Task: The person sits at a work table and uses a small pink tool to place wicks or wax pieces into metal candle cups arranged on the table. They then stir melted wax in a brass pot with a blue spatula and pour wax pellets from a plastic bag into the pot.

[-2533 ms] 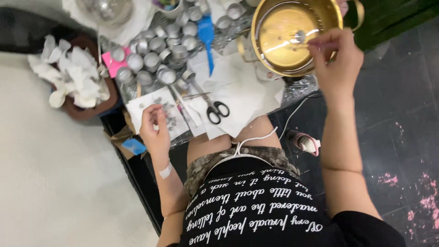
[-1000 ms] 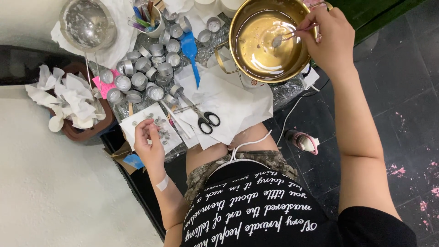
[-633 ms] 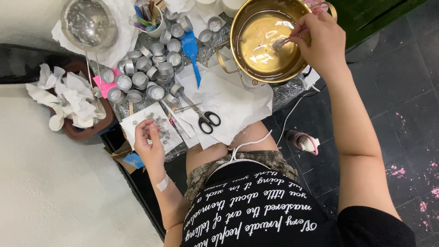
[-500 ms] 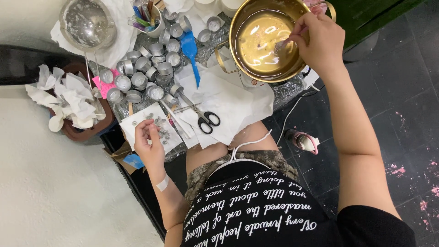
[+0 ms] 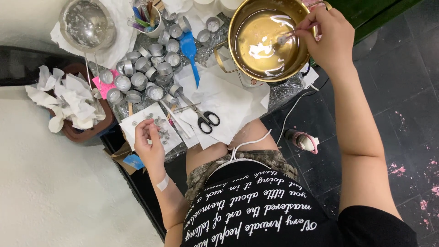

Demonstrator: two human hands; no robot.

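A thin stirring stick (image 5: 292, 33) is pinched between the fingers of the right hand (image 5: 330, 39), its tip dipped into the pale yellow liquid in the brass-coloured pot (image 5: 270, 39), which stands at the far edge of the worktop (image 5: 238, 98). White streaks are seen floating on the liquid, so the melt is judged not yet fully blended. The left hand (image 5: 148, 144) is curled above a white paper sheet (image 5: 137, 126), fingertips drawn together over small metal wick tabs (image 5: 157, 123); whether one is actually gripped cannot be told. Roughly twenty small round metal cups (image 5: 146, 75) are gathered on the worktop beyond the sheet, and all appear empty, so filling is judged to be wholly left. About ten wick tabs are counted on the sheet, though they are too small for certainty. One pair of black-handled scissors (image 5: 206, 120), one blue spatula (image 5: 190, 50), one glass bowl (image 5: 87, 23) and one brown tray of crumpled tissues (image 5: 68, 103) are also seen.
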